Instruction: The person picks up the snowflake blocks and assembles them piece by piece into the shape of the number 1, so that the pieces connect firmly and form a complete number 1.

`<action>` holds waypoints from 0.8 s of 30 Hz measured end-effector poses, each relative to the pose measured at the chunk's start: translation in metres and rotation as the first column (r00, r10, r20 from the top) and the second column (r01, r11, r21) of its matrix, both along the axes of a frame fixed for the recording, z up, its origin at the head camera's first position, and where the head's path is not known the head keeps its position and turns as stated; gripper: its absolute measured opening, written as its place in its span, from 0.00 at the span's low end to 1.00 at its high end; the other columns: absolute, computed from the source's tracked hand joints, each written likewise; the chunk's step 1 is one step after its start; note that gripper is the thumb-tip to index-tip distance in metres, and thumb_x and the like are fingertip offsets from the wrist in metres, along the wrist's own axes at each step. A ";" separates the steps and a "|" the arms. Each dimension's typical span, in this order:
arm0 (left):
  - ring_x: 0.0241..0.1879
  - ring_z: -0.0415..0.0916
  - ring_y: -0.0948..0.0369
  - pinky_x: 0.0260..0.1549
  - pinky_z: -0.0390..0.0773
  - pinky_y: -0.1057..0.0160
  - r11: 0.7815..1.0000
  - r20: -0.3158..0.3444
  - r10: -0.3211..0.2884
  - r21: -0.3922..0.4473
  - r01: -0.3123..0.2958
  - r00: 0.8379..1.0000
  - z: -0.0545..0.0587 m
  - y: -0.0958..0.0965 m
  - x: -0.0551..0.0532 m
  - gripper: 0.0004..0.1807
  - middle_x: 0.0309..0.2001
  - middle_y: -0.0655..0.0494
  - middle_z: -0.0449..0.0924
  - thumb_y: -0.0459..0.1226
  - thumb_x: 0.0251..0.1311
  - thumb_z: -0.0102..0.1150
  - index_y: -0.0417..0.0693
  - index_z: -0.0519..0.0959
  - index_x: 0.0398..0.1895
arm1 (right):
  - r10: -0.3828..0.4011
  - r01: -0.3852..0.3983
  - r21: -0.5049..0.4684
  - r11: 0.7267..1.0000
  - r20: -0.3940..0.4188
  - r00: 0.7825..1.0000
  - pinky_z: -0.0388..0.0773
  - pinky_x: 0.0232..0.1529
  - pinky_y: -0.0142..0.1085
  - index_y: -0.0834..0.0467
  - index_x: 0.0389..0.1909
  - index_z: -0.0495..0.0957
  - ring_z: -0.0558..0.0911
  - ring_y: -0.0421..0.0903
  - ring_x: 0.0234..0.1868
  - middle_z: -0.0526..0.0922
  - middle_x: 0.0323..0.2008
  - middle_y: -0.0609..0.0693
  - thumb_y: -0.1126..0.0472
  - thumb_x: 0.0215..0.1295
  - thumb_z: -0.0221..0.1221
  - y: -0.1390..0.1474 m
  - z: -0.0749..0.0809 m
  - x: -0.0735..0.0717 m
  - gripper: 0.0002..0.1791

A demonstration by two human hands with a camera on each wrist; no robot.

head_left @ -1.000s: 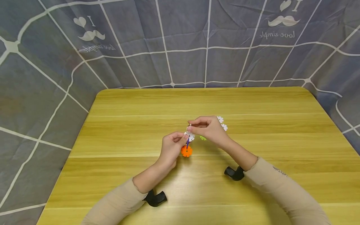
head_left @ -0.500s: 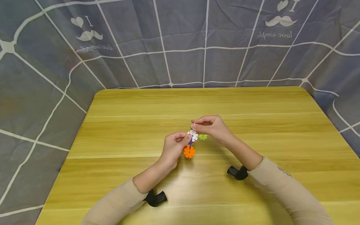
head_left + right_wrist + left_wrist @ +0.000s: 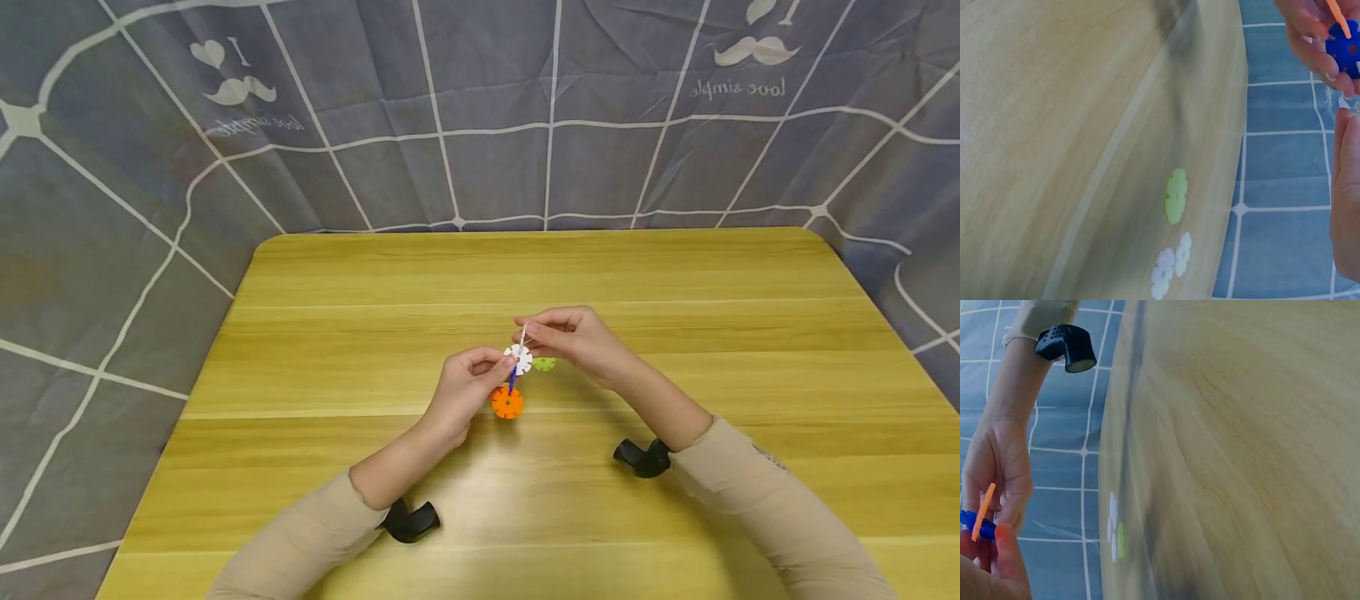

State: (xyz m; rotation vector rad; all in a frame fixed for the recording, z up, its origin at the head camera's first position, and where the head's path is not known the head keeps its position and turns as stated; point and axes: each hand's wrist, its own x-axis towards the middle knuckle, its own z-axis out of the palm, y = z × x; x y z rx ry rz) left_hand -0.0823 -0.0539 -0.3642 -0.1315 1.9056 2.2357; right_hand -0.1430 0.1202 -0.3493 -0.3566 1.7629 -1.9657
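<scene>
My left hand (image 3: 467, 390) pinches a small chain of slotted snowflake discs in the head view. A white disc (image 3: 521, 360) faces the camera, a blue disc (image 3: 513, 380) shows nearly edge-on below it, and an orange disc (image 3: 507, 403) hangs lowest. Another white disc (image 3: 523, 335) stands edge-on at the top, between the thumb and fingers of my right hand (image 3: 581, 346). In the left wrist view, the orange disc (image 3: 984, 512) crosses the blue one (image 3: 987, 530). Fingers hide part of the blue disc (image 3: 1341, 51) in the right wrist view.
A green disc (image 3: 1175, 197) lies flat on the wooden table (image 3: 360, 333), with several white discs (image 3: 1163, 274) beside it. My right hand covers the white ones in the head view. A grey curtain (image 3: 495, 175) hangs behind the table.
Both hands have shifted slightly right with the discs. My right fingers have moved a little to the right, and more of the upper edge-on white disc shows.
</scene>
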 end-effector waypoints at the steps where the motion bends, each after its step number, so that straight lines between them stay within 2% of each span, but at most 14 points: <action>1: 0.29 0.78 0.62 0.29 0.78 0.71 1.000 0.003 -0.005 -0.001 0.005 1.000 0.000 0.000 0.000 0.08 0.27 0.54 0.81 0.29 0.60 0.57 0.29 0.77 0.35 | 0.001 -0.001 0.004 1.000 0.000 1.000 0.79 0.44 0.38 0.68 0.45 0.79 0.83 0.48 0.44 0.78 0.50 0.65 0.71 0.66 0.52 0.000 0.000 0.000 0.11; 5: 0.31 0.80 0.60 0.33 0.80 0.69 1.000 0.015 -0.022 0.011 0.021 1.000 0.000 -0.001 -0.001 0.08 0.29 0.53 0.82 0.30 0.60 0.57 0.29 0.76 0.38 | 0.009 -0.009 0.025 1.000 -0.014 1.000 0.79 0.45 0.37 0.77 0.51 0.70 0.83 0.43 0.41 0.83 0.42 0.60 0.74 0.65 0.51 0.000 -0.004 -0.001 0.15; 7: 0.30 0.80 0.62 0.33 0.80 0.69 0.999 0.027 -0.027 0.020 0.027 0.999 0.001 -0.001 -0.001 0.09 0.29 0.52 0.82 0.29 0.60 0.57 0.29 0.76 0.40 | 0.018 -0.017 0.032 0.999 -0.026 1.000 0.79 0.45 0.35 0.79 0.50 0.69 0.82 0.42 0.40 0.83 0.39 0.57 0.75 0.64 0.51 0.001 -0.007 -0.001 0.15; 14: 0.27 0.80 0.64 0.31 0.80 0.71 0.996 0.093 -0.069 0.069 0.062 0.993 0.002 -0.003 -0.002 0.14 0.35 0.46 0.83 0.29 0.61 0.55 0.27 0.74 0.47 | 0.053 -0.051 0.049 0.998 -0.053 0.997 0.80 0.40 0.35 0.72 0.43 0.73 0.79 0.40 0.33 0.80 0.32 0.49 0.75 0.64 0.51 0.005 -0.014 -0.001 0.08; 16: 0.27 0.80 0.64 0.31 0.80 0.70 0.994 0.103 -0.089 0.076 0.081 0.991 0.002 -0.003 -0.002 0.15 0.36 0.44 0.83 0.30 0.62 0.55 0.27 0.74 0.49 | 0.064 -0.061 0.052 0.997 -0.054 0.996 0.80 0.40 0.34 0.73 0.43 0.72 0.78 0.40 0.33 0.79 0.32 0.48 0.75 0.64 0.50 0.005 -0.015 0.000 0.08; 24: 0.26 0.80 0.65 0.30 0.80 0.70 0.987 0.084 -0.156 0.054 0.151 0.984 0.001 -0.002 -0.003 0.17 0.35 0.46 0.83 0.33 0.64 0.53 0.26 0.73 0.49 | 0.098 -0.091 0.073 0.993 -0.096 0.991 0.77 0.38 0.31 0.75 0.43 0.71 0.76 0.41 0.34 0.78 0.32 0.49 0.74 0.64 0.52 0.004 -0.018 0.002 0.09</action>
